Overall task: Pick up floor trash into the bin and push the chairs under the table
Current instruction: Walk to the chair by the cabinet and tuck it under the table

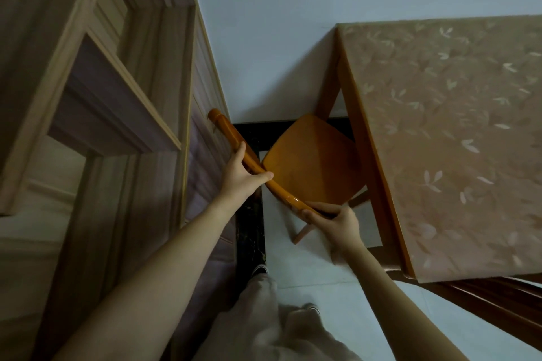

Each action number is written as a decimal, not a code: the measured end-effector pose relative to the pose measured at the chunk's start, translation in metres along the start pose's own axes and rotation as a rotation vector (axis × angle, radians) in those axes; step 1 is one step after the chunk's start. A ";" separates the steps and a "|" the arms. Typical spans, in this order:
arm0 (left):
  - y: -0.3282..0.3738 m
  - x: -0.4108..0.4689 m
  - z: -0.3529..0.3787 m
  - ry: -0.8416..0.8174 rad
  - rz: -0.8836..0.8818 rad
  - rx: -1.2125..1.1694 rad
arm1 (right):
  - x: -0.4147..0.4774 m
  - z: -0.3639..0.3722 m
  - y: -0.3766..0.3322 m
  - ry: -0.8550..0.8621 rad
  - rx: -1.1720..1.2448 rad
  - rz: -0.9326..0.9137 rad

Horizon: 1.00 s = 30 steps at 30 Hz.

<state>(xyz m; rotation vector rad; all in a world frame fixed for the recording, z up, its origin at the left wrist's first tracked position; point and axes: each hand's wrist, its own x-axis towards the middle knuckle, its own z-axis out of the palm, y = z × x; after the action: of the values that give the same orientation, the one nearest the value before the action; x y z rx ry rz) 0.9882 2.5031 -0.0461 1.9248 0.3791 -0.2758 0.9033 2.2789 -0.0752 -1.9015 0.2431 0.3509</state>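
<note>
An orange wooden chair [313, 155] stands at the left end of the table [445, 132], its seat partly under the table's edge. The table is covered with a brown leaf-patterned cloth. My left hand [242, 176] grips the middle of the chair's curved top rail. My right hand [337, 223] grips the same rail at its near end, close to the table's corner. No floor trash and no bin are in view.
A panelled wooden door [96, 114] runs close along the left. A white wall [278, 38] is behind the chair. A dark threshold strip [249, 231] lies on the pale tiled floor. Another dark chair's back [484, 299] shows at the table's near side. My legs are below.
</note>
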 end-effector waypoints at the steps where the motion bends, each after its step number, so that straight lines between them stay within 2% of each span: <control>1: 0.002 0.005 -0.004 -0.005 0.006 -0.001 | 0.003 0.005 -0.002 0.004 0.023 -0.006; 9: 0.019 0.047 -0.030 -0.027 0.028 0.074 | 0.030 0.024 -0.029 -0.029 0.072 -0.083; 24: 0.034 0.149 -0.056 -0.096 0.029 0.063 | 0.094 0.076 -0.054 0.163 0.216 -0.030; 30: 0.057 0.195 -0.050 -0.125 0.024 -0.052 | 0.136 0.087 -0.081 0.242 0.218 -0.012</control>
<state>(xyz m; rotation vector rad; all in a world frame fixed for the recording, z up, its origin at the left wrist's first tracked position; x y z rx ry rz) 1.1911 2.5558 -0.0498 1.8491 0.2774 -0.3649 1.0467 2.3889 -0.0809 -1.7272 0.4145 0.0807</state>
